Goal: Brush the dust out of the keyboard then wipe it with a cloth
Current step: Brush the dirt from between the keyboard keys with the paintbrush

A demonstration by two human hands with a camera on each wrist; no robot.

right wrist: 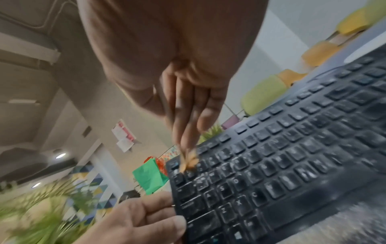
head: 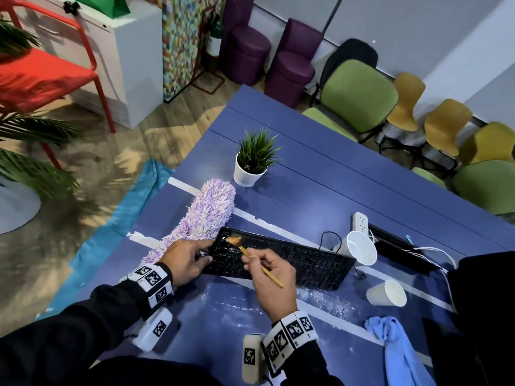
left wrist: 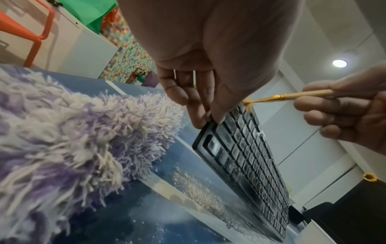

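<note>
Our left hand (head: 186, 257) grips the dusty black keyboard (head: 295, 260); our right hand (head: 271, 277) pinches a slim wooden brush (head: 252, 257), its bristles splayed on the keys.

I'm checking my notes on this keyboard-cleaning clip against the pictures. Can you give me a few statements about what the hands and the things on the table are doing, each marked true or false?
1. The right hand holds a small brush with its bristles on the keyboard. True.
2. The left hand lies flat on the table, away from the keyboard. False: it grips the keyboard's left end, which is tilted up.
3. The blue cloth is spread over the keys. False: it lies bunched on the table, near the person's right side.
4. White dust lies on the table in front of the keyboard. True.
5. Both paper cups stand upright. False: the two cups lie on their sides.
</note>
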